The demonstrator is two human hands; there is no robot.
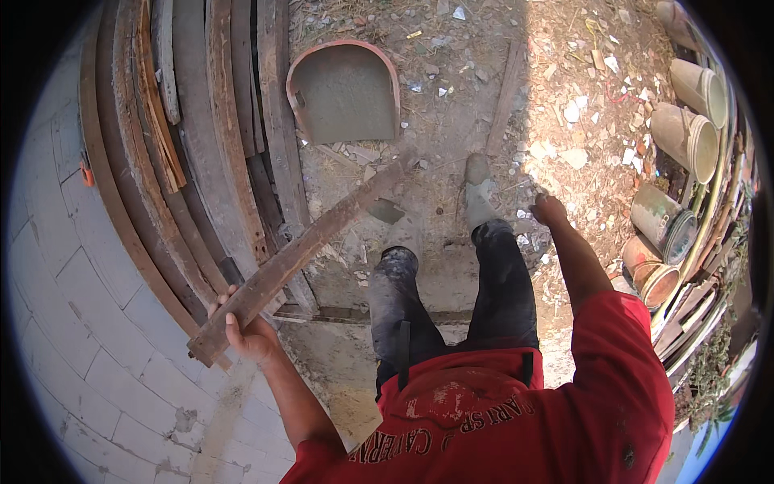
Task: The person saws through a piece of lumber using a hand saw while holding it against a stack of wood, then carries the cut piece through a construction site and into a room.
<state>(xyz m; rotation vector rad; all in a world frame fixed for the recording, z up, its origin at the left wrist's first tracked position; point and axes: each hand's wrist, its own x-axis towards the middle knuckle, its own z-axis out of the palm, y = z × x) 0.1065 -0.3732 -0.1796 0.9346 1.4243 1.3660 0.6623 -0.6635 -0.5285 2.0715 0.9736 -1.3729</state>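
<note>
Long, weathered brown wooden plank (300, 252): slanting, lower left to upper centre. Left hand (258, 340): wrapped round its lower end. Right hand (551, 210), right of centre: closure unclear. Risk: one-ended grip could twist, swinging wood against dusty dark trouser legs (395, 297).

Bare dirt ground (451, 73) is pretty much littered with pale rubble (575, 157). Along its left edge, rough grey blockwork (105, 294) can be seen, joints and all. The right side's lit by hard sun, the rest is shaded, and some greenery (713, 379) can be spotted toward the lower right corner.
</note>
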